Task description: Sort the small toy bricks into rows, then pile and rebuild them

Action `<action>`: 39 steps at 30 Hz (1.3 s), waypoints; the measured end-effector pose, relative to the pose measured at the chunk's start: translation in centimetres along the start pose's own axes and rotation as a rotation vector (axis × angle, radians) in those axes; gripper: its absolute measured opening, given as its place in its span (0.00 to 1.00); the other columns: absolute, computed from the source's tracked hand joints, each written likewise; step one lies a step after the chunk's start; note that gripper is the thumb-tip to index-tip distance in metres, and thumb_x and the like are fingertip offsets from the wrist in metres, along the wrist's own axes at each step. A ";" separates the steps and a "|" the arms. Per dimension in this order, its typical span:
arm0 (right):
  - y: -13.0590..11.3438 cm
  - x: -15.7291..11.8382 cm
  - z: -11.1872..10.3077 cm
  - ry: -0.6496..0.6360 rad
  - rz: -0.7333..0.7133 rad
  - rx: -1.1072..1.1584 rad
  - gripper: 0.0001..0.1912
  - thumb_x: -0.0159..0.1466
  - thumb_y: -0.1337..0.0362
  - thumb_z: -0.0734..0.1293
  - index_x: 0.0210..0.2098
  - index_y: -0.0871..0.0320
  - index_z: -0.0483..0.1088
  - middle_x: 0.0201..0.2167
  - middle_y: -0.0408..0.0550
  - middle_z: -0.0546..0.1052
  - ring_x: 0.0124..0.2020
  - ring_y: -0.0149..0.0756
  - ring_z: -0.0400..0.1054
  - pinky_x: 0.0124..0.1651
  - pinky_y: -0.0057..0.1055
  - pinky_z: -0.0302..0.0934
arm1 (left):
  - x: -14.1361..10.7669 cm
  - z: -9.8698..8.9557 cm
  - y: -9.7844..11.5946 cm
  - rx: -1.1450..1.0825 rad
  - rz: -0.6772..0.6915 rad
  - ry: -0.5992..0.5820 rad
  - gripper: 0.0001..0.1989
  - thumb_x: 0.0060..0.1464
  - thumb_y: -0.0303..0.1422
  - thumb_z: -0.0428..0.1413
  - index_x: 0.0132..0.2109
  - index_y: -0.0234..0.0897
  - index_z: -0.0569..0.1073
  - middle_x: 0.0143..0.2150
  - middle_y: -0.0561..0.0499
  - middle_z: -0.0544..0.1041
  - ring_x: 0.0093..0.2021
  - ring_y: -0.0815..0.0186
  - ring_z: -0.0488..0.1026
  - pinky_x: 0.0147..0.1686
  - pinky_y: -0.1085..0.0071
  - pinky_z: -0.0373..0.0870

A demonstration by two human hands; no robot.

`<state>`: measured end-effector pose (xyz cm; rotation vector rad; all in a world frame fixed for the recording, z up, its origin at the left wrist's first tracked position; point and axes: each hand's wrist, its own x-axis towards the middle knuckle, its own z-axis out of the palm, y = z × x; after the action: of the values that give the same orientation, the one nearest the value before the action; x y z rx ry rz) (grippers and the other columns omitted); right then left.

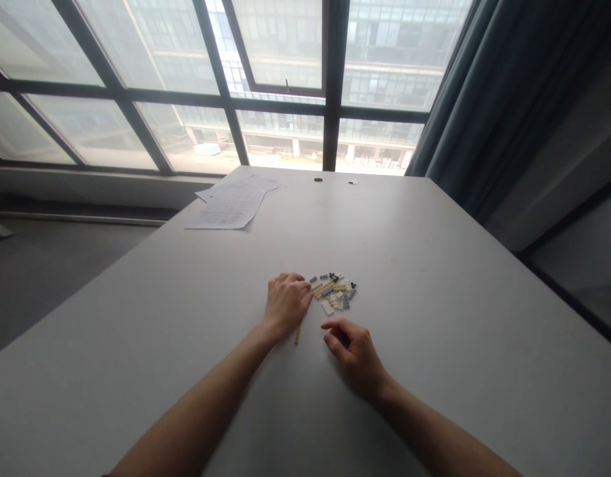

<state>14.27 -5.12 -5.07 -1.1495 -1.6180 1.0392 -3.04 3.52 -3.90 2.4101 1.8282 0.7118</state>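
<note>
A small pile of toy building bricks [335,289], in tan, white, grey and black, lies on the white table [409,265]. At the pile's left edge is my left hand [287,301], palm down, its fingers bent close together by the tan bricks. The fingertips are partly hidden, so what they pinch does not show. A narrow tan strip [297,334] pokes out from under that hand toward me. Just below the pile hovers or rests my right hand [352,351], index finger and thumb apart with nothing between them. Nearest to it is a flat white piece [327,307].
Printed sheets of paper [228,205] overlap at the table's far left edge. Two round cable holes [318,179] sit near the far edge. Beyond stand large framed windows [280,132], with a dark curtain [464,112] on the right.
</note>
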 end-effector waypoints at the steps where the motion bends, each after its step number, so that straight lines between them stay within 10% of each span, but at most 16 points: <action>1: 0.0 0.0 0.0 0.001 -0.002 -0.004 0.08 0.60 0.67 0.64 0.37 0.60 0.73 0.22 0.39 0.67 0.23 0.27 0.58 0.29 0.25 0.55 | 0.1 0.1 0.2 0.002 -0.001 0.009 0.08 0.54 0.34 0.55 0.37 0.41 0.79 0.43 0.47 0.78 0.47 0.55 0.69 0.51 0.55 0.59; 8: 0.4 0.0 -0.2 0.066 -0.028 -0.003 0.10 0.61 0.66 0.63 0.40 0.60 0.72 0.26 0.42 0.70 0.25 0.29 0.61 0.31 0.25 0.58 | -1.2 -0.8 0.3 -0.016 0.011 0.081 0.09 0.58 0.31 0.52 0.36 0.38 0.77 0.38 0.47 0.78 0.43 0.57 0.70 0.49 0.56 0.61; 13: 0.3 0.0 -0.3 0.198 -0.070 0.019 0.13 0.62 0.64 0.63 0.47 0.58 0.69 0.37 0.48 0.74 0.31 0.31 0.67 0.35 0.28 0.64 | -5.0 -2.6 1.5 -0.269 0.274 0.130 0.07 0.60 0.30 0.52 0.38 0.38 0.75 0.35 0.49 0.78 0.39 0.62 0.71 0.42 0.64 0.68; 22: 0.9 -0.1 0.0 0.170 0.015 0.185 0.06 0.62 0.63 0.66 0.37 0.58 0.73 0.27 0.44 0.76 0.27 0.31 0.69 0.33 0.28 0.65 | -7.0 -2.0 1.3 -0.458 0.400 0.205 0.06 0.57 0.26 0.56 0.42 0.39 0.74 0.36 0.49 0.77 0.39 0.66 0.72 0.40 0.69 0.72; 39: 0.6 -0.1 -0.1 0.106 0.071 0.127 0.22 0.66 0.50 0.59 0.23 0.59 0.66 0.17 0.40 0.66 0.19 0.27 0.60 0.24 0.24 0.55 | -7.7 -1.7 1.5 -0.535 0.362 0.228 0.02 0.56 0.28 0.57 0.37 0.39 0.75 0.31 0.50 0.77 0.35 0.66 0.74 0.38 0.70 0.73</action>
<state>14.54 -5.01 -5.65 -1.1636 -1.4172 1.0923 -3.86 -4.39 -4.53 2.3611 1.0507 1.3485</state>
